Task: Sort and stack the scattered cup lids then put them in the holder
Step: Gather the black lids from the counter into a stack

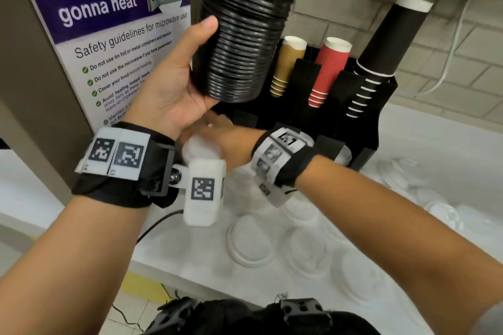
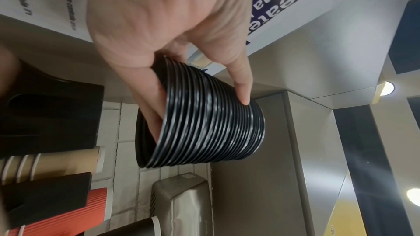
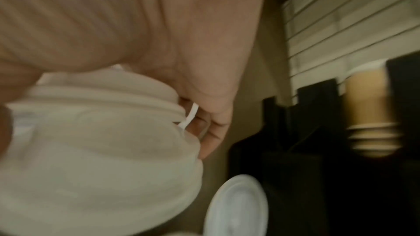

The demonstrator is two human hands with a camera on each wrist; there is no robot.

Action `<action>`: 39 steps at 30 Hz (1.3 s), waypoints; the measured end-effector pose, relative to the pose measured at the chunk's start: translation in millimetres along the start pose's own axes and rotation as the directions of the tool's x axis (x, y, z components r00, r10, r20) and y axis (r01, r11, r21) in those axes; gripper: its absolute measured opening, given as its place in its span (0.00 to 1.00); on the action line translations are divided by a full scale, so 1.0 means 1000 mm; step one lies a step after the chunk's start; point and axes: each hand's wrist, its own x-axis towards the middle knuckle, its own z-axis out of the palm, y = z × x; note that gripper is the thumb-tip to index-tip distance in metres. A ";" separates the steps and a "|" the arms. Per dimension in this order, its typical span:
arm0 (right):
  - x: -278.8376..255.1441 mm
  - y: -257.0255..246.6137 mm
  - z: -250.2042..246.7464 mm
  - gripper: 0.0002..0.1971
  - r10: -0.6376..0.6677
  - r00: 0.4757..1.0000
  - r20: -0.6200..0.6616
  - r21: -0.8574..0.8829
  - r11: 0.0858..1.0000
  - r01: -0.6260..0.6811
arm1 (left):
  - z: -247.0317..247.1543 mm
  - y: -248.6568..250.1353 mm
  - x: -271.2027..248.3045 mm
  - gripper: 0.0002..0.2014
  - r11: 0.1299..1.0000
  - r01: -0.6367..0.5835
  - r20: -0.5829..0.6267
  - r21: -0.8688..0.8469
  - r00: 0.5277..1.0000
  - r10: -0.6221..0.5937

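The stack of black lids [image 1: 245,32] is a tall, glossy, ribbed column of nested rims, leaning slightly toward one o'clock in the head view and held in the air in front of the poster [image 1: 109,35], above the black holder [image 1: 375,128] that stands on the white worktop [image 1: 435,149]. The left hand [image 1: 174,81] grips this stack near its lower end: the thumb [image 1: 206,26] presses on the side at nine o'clock, and in the left wrist view the other fingers [image 2: 154,107] curl round the far side and into the open end, spread about as wide as the stack. The right hand [image 1: 217,133] sits lower, at six o'clock from the black stack and just in front of the holder, its fingers [image 3: 216,128] curled round a stack of white lids [image 3: 102,141] that is pale, smooth and blurred in the right wrist view. More loose white lids [image 1: 253,239] lie scattered flat on the worktop at five o'clock from the hands, with others [image 1: 424,193] farther out at three o'clock. In the holder's upper slots stand a tan cup stack [image 1: 285,65], a red cup stack [image 1: 329,71] and a black cup stack [image 1: 381,57], all tilted toward one o'clock.
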 end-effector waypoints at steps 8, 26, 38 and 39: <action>-0.075 0.060 -0.023 0.42 0.478 0.852 0.212 -0.279 0.865 -0.416 | -0.001 -0.012 -0.001 0.17 0.999 0.026 -0.007 0.025 1.000 -0.026; -0.080 0.029 -0.015 0.34 0.314 0.933 -0.175 0.973 -0.090 0.213 | -0.016 -0.065 -0.023 0.29 0.995 0.036 -0.137 0.092 0.990 -0.023; -0.089 0.033 0.008 0.40 0.258 0.929 -0.264 0.911 -0.251 0.328 | -0.006 -0.048 -0.020 0.45 0.714 0.009 -0.150 0.701 0.979 0.136; -0.090 0.033 0.010 0.40 0.248 0.934 -0.257 0.915 -0.250 0.318 | -0.002 -0.042 -0.020 0.46 0.655 -0.036 -0.100 0.755 0.981 0.169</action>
